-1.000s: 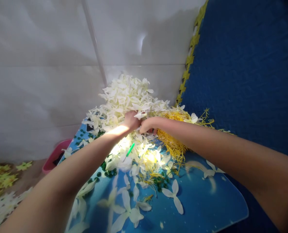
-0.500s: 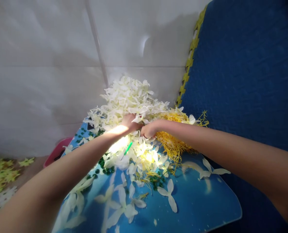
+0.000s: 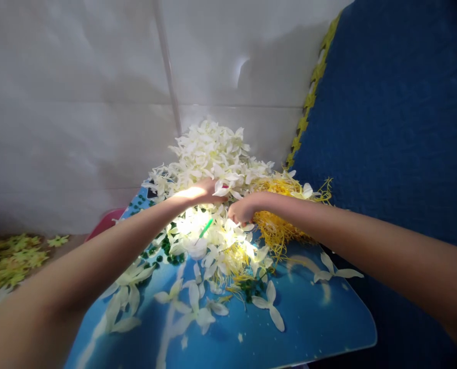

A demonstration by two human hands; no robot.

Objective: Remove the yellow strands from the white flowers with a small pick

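My left hand (image 3: 206, 191) reaches into a heap of white flower-shaped petals (image 3: 209, 148), its fingers closed and partly hidden. A white petal flower (image 3: 225, 185) shows at those fingertips, apparently gripped by them. Just to the right and a little lower, my right hand (image 3: 243, 210) is curled closed beside a tangle of yellow strands (image 3: 276, 223). Whatever its fingers hold is too small or hidden to make out. Below the hands, a green stick-like handle (image 3: 205, 228) with a thin tip stands among brightly lit petals.
A blue table (image 3: 309, 318) carries the heap, loose white petals (image 3: 270, 306) and small dark green beads (image 3: 169, 248). Yellow flower pieces (image 3: 16, 261) and a pink container (image 3: 104, 221) are at the left. A tiled wall (image 3: 136, 77) rises behind; a blue mat (image 3: 397, 102) stands at right.
My right hand has drawn slightly down and away from the left, leaving a small gap between them. The view has shifted a little; the left hand keeps its place at the heap.
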